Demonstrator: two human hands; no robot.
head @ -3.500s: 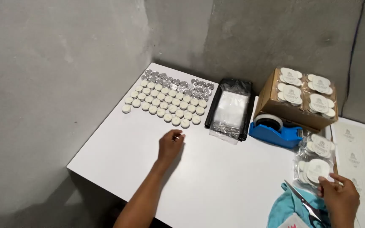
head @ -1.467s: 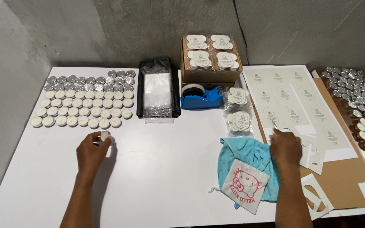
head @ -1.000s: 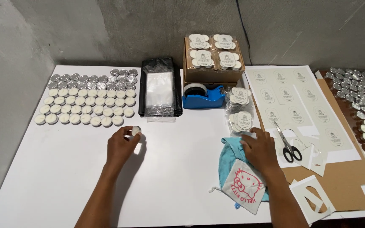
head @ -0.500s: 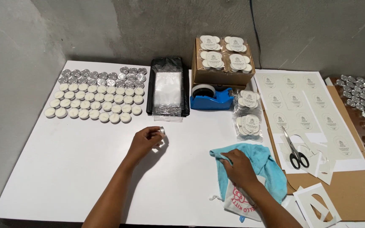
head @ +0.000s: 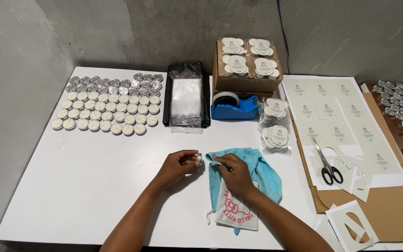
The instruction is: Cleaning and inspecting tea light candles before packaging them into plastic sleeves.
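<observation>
My left hand (head: 177, 166) holds a small round tealight candle (head: 198, 159) in a silver cup, just above the white table (head: 89, 186). My right hand (head: 234, 173) pinches the near corner of a light blue cloth (head: 264, 175) and brings it up against the candle. Part of the cloth lies under a white drawstring pouch (head: 236, 212) with a red print. The two hands almost touch at the middle of the table.
Rows of white tealights (head: 106, 114) and silver cups (head: 113, 84) lie at back left. A black bag of clear sleeves (head: 186, 95), a blue tape dispenser (head: 233, 107), a cardboard box of packed candles (head: 248, 70), label sheets (head: 336, 116) and scissors (head: 325, 163) stand behind and right.
My left hand has carried the candle from the left side to the table's middle. My right hand left the scissors and label sheets, moved left and took hold of the blue cloth.
</observation>
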